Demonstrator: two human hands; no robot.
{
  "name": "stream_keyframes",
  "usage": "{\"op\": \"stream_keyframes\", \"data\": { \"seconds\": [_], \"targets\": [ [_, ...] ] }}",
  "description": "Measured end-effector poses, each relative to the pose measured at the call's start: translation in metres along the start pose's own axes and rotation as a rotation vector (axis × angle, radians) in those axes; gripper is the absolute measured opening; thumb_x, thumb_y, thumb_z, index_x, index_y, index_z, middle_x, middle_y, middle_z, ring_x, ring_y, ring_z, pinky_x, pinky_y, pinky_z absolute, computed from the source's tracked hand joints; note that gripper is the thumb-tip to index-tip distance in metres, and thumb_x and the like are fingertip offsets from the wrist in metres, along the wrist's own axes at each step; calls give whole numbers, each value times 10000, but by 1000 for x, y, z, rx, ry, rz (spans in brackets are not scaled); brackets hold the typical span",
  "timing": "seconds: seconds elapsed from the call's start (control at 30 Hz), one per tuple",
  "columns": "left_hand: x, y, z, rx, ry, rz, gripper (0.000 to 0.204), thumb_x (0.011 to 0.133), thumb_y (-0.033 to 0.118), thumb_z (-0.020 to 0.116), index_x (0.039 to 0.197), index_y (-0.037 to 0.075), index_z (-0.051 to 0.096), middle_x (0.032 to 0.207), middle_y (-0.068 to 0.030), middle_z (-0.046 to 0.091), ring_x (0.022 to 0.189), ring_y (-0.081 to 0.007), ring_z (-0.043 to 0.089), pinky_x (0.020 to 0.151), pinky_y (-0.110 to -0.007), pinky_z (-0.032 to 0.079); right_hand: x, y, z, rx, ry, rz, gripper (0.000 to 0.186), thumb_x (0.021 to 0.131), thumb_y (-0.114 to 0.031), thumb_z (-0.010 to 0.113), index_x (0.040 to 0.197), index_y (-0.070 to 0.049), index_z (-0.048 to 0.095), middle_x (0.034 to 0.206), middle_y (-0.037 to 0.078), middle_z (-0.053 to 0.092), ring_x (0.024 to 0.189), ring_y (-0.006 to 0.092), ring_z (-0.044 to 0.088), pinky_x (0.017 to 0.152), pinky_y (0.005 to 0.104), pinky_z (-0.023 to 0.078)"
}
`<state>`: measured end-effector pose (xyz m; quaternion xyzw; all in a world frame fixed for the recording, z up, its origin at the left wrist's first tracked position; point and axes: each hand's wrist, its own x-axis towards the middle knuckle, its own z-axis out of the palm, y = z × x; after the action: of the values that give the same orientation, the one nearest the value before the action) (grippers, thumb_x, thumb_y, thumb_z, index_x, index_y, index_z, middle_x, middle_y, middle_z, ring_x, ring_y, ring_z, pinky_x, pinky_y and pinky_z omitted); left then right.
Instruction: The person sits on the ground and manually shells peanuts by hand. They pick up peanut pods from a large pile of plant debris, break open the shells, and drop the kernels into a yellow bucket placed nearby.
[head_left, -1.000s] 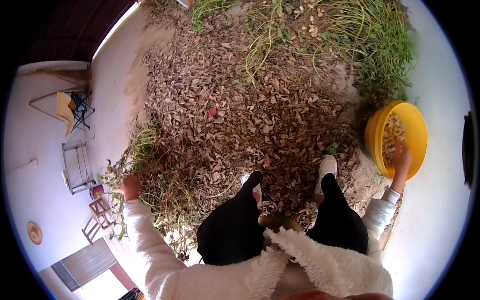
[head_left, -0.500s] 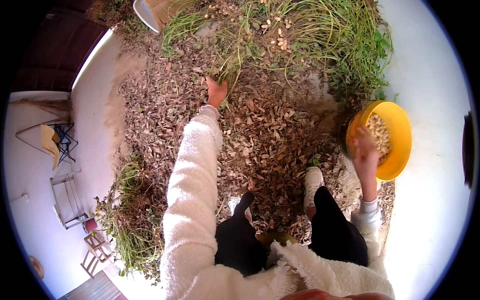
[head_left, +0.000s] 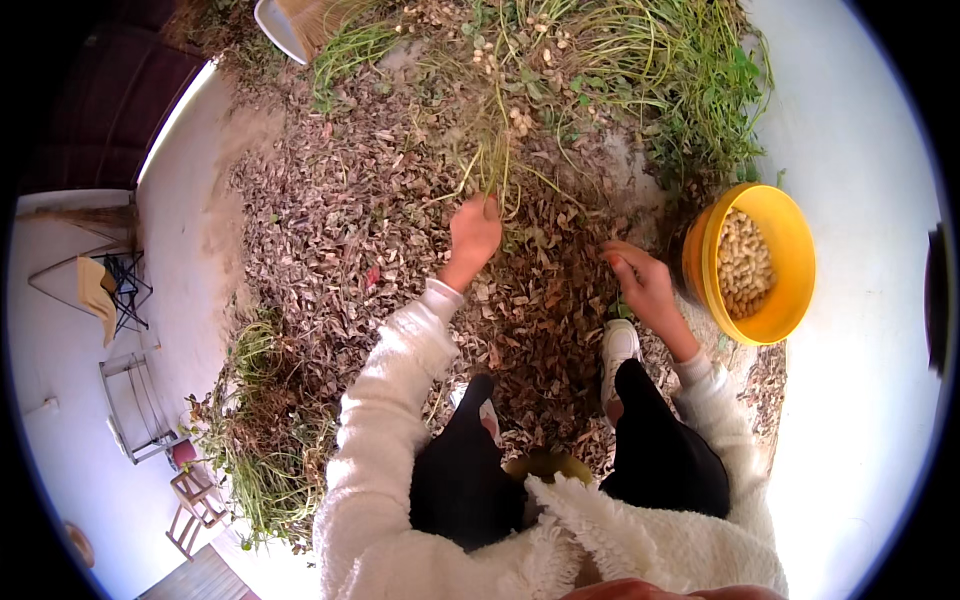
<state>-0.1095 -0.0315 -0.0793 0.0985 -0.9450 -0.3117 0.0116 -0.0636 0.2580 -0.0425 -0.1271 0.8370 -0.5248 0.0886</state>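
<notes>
My left hand (head_left: 474, 232) is closed round the stems of a pulled peanut plant (head_left: 492, 150). The stems stretch away from my fist toward the far pile, and a cluster of pale peanuts (head_left: 521, 121) shows among them. To the right, my right hand (head_left: 645, 285) hangs above the leaf litter with fingers reaching out and thumb apart; I see nothing in it. Just right of that hand stands a yellow bucket (head_left: 795, 265), tilted toward me in view and partly filled with peanuts (head_left: 744, 262).
Dry brown leaves (head_left: 350, 215) cover the ground around my white shoes (head_left: 620, 345). A heap of green peanut plants (head_left: 690, 80) lies far right, another heap (head_left: 275, 470) near left. A broom (head_left: 310, 22) sits at the far edge; a small wooden chair (head_left: 198, 497) stands left.
My left hand has closed on the plant stems and drawn them nearer and to the right. My right hand has left the bucket and moved left, over the leaves.
</notes>
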Motion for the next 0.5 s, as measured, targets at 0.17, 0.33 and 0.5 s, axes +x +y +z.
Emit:
{"op": "stream_keyframes", "data": {
  "seconds": [0.17, 0.33, 0.5],
  "targets": [
    [-45, 20, -2, -370, -228, -139, 231, 971, 123, 444, 877, -35, 584, 641, -125, 556, 510, -196, 514, 489, -356, 416, 14, 39, 36, 64, 3, 86, 323, 983, -241, 494, 1172, -8, 615, 1088, 180, 666, 964, 271, 656, 827, 335, 492],
    [-128, -1, 13, -486, -140, -106, 259, 993, 156, 462, 814, -23, 514, 601, -63, 466, 513, -159, 444, 490, -339, 344, 31, 48, 61, 296, -176, 276, 556, 988, -434, 462, 1335, -1, 490, 1259, 176, 587, 1143, 270, 572, 931, 374, 445],
    [-167, -4, 2, -467, -313, -127, 219, 1004, 190, 450, 903, 8, 520, 616, -91, 488, 511, -195, 454, 514, -375, 361, 27, 11, 97, 955, -494, 687, 771, 936, -616, 435, 1390, 7, 411, 1300, 185, 542, 1252, 290, 497, 1019, 455, 423]
  ]
}}
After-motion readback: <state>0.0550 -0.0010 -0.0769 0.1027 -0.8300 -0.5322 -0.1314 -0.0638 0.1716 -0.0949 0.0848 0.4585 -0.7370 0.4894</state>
